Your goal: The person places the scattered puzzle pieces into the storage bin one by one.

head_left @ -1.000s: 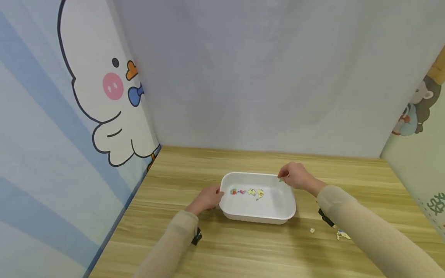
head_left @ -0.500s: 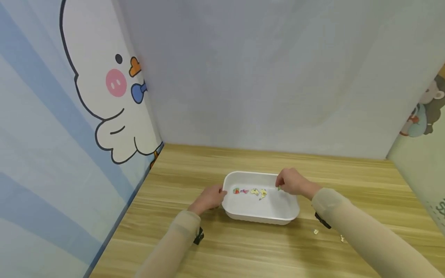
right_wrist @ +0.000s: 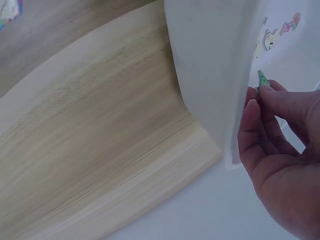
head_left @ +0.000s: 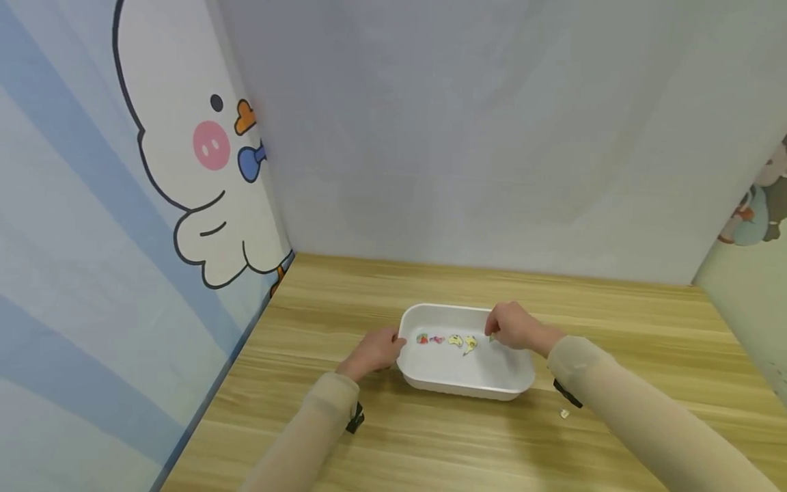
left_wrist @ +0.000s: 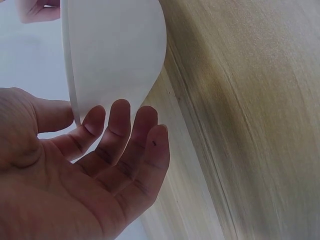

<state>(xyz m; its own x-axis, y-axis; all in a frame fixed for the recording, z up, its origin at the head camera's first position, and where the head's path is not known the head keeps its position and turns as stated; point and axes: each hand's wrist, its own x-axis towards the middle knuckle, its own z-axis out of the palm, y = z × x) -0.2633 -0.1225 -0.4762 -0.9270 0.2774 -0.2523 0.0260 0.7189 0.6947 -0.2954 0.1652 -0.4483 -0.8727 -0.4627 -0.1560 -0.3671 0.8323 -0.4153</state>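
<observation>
- Left hand (head_left: 374,350) grips a white rectangular plastic tray (head_left: 458,372), its long axis left to right.
- Right hand (head_left: 515,324) pinches a small green piece (right_wrist: 264,79), tip pointing past the fingers (right_wrist: 251,127).

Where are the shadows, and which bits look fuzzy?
Head view: soft shadow on the table near the white tray, little pieces too fuzzy for details; left wrist view: left hand dim, dark shadow beside the tray; right wrist view: right hand shaded, tray's pieces soft.

Wood-grain table (head_left: 443,441); white tray (head_left: 455,389) on it; small pale piece (head_left: 564,413) near tray's right front corner.
</observation>
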